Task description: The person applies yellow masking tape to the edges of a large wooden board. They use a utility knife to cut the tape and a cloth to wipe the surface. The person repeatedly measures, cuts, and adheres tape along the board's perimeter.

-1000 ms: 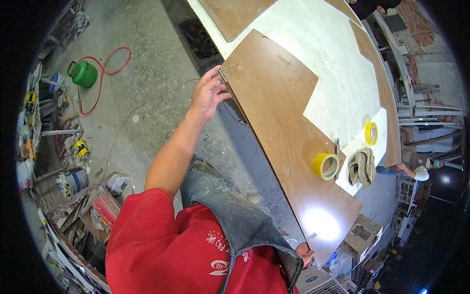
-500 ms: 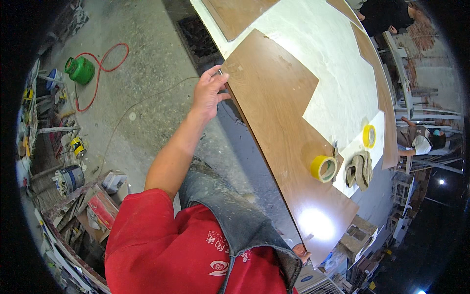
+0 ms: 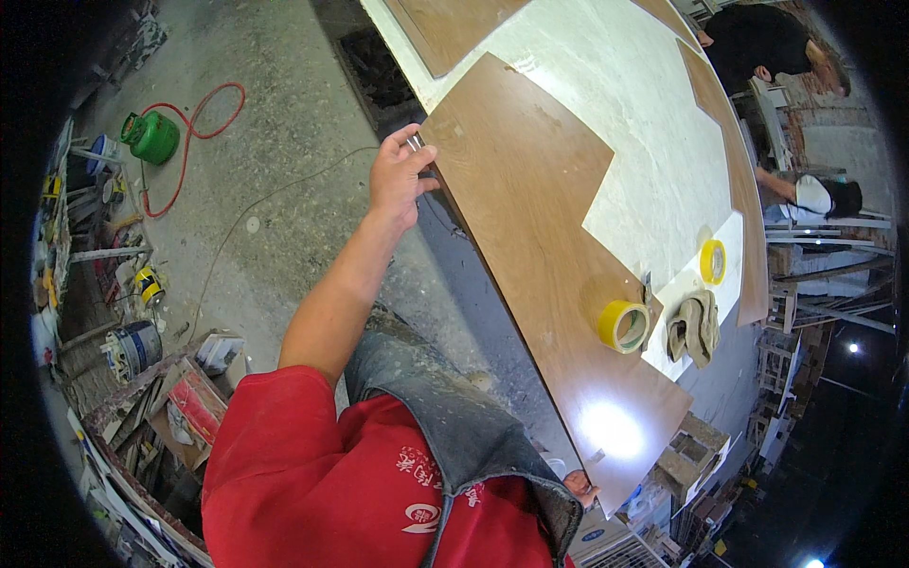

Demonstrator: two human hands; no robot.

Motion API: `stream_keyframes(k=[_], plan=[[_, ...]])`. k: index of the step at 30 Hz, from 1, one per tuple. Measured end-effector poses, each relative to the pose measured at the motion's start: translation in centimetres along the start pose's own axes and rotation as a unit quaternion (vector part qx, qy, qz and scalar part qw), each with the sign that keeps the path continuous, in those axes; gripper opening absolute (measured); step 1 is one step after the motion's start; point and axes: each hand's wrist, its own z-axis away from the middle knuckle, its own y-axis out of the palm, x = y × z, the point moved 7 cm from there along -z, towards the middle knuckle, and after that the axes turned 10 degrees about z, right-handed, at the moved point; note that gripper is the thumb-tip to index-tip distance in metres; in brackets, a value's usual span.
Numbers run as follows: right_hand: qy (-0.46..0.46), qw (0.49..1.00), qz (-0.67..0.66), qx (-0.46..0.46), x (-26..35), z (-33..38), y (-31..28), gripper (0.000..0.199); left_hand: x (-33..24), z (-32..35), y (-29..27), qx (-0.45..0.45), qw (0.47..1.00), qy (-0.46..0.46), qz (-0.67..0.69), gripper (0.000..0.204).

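Observation:
A wood-grain panel [image 3: 530,189] with a stepped outline lies across a large white surface [image 3: 653,161]. At its far left corner, my left hand [image 3: 401,175] pinches a small shiny metal piece [image 3: 415,141] against the edge. My right hand [image 3: 579,487] is at the panel's near corner, fingers curled at the edge; most of it is hidden by my apron, and what it grips does not show. Beside it a small metal tab [image 3: 597,456] lies on the panel's edge. A yellow tape roll [image 3: 623,327] rests on the panel.
A second yellow tape roll [image 3: 712,261] and grey work gloves [image 3: 694,328] lie at the right. More wood-grain panels [image 3: 454,28] are beyond. Two people work at the far right, one in a black shirt [image 3: 757,40]. A green gas cylinder [image 3: 151,137] with a red hose [image 3: 189,142] stands left.
My hands hold nearly the same places, with the left slightly shifted. At the far right, the person in black leans further into view and the other person has changed position.

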Motion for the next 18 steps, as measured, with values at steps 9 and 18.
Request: stream_keyframes(k=[9, 18], plan=[[-0.005, 1.0, 0.005, 0.014, -0.3, 1.1, 1.2, 0.032, 0.3, -0.1, -0.5, -0.007, 1.0, 0.004, 0.007, 0.057], [-0.007, 1.0, 0.003, 0.018, 0.0, -0.9, -0.9, 0.028, 0.4, -0.1, -0.4, -0.002, 1.0, 0.001, 0.023, 0.056]])
